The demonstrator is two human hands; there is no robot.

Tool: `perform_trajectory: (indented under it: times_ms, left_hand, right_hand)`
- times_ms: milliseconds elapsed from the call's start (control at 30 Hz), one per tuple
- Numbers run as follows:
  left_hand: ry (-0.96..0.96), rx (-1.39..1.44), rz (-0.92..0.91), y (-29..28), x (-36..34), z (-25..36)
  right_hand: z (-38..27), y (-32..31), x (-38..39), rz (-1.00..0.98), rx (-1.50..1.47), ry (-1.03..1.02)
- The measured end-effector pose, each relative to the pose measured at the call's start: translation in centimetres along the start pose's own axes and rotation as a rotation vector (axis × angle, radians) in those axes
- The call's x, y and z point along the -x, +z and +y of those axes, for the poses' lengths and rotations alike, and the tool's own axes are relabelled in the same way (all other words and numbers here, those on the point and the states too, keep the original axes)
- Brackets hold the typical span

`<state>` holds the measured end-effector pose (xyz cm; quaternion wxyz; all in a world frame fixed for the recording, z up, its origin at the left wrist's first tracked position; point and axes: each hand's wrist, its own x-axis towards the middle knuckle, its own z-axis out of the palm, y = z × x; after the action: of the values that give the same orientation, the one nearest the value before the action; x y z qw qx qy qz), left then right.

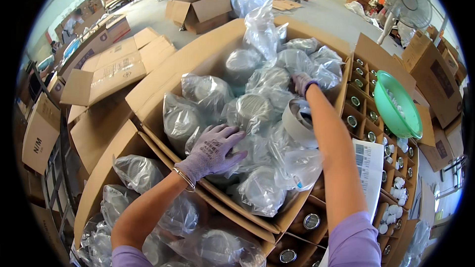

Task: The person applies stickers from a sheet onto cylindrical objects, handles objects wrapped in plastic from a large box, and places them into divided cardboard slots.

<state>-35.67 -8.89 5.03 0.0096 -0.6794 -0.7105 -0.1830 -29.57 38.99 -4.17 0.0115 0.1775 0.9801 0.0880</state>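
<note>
In front of me stands a large cardboard box, filled with round clear pieces in plastic bags. My left hand, in a purple knit glove, rests on the bags near the box's front left side, its fingers spread. Deeper in, at the right side, my right hand reaches down among the bags. Its fingers are mostly hidden, so what they hold, if anything, does not show. Beside my right forearm a roll of wide whitish tape lies on the bags.
A second box of bagged pieces stands nearer me on the left. On the right, divided cartons hold metal-topped items, with a green basin and a printed sheet on them. Flattened cardboard lies left; a fan stands far right.
</note>
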Motion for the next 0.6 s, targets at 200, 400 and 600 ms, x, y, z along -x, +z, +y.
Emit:
perform_trajectory:
  times_ms: [200, 400, 600]
  left_hand:
    - [0.03, -0.009, -0.014, -0.4, -0.3, 0.7]
    - [0.07, -0.003, -0.02, -0.3, -0.6, 0.7]
    - [0.071, 0.032, -0.014, -0.1, -0.5, 0.7]
  right_hand:
    - [1.5, 1.9, 0.3, -0.16, 0.173, -0.309]
    - [0.5, 3.7, -0.4, 0.099, 0.489, -0.436]
    - [-2.4, 2.3, -1.6, -0.068, -1.491, 0.049]
